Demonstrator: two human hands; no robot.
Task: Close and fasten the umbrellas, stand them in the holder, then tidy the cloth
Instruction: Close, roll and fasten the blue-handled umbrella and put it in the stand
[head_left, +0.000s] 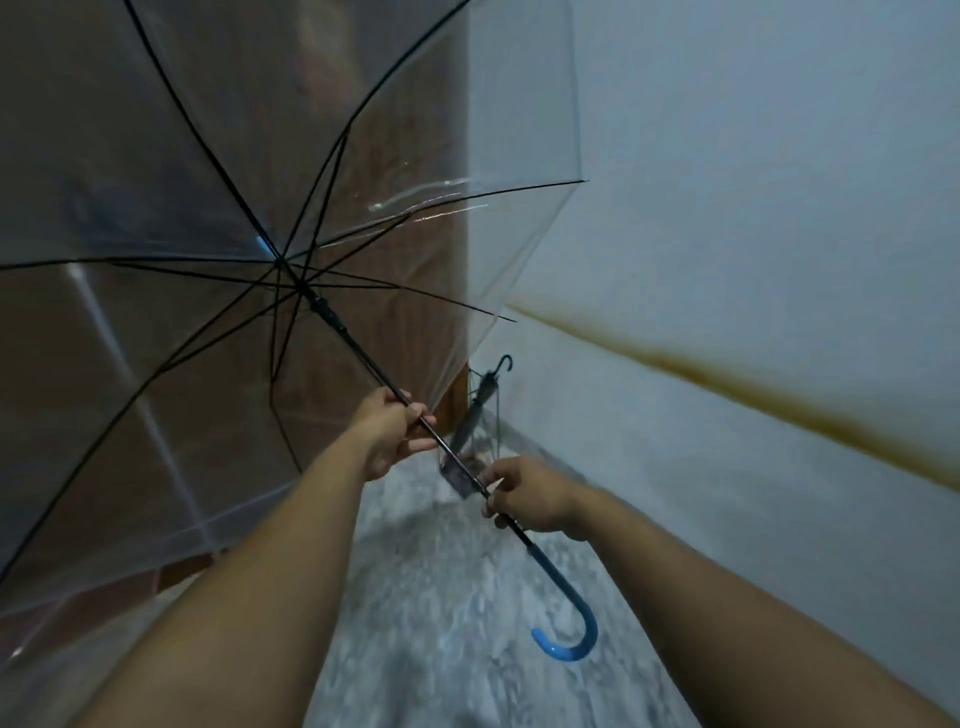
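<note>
An open transparent umbrella (171, 218) with black ribs fills the upper left. Its black shaft runs down to the right and ends in a curved blue handle (569, 621). My left hand (389, 436) grips the shaft higher up, below the black runner (327, 312). My right hand (527, 496) grips the shaft lower down, just above the handle. Beyond the hands a closed dark umbrella (483, 400) with a hooked handle stands in a wire holder (470, 462) against the wall. The holder's base is partly hidden by the shaft.
A white wall (753, 208) with a long brown stain closes the right side. A brown wooden door (395, 291) shows through the canopy at the left. The floor (447, 597) is speckled grey and narrow between the two.
</note>
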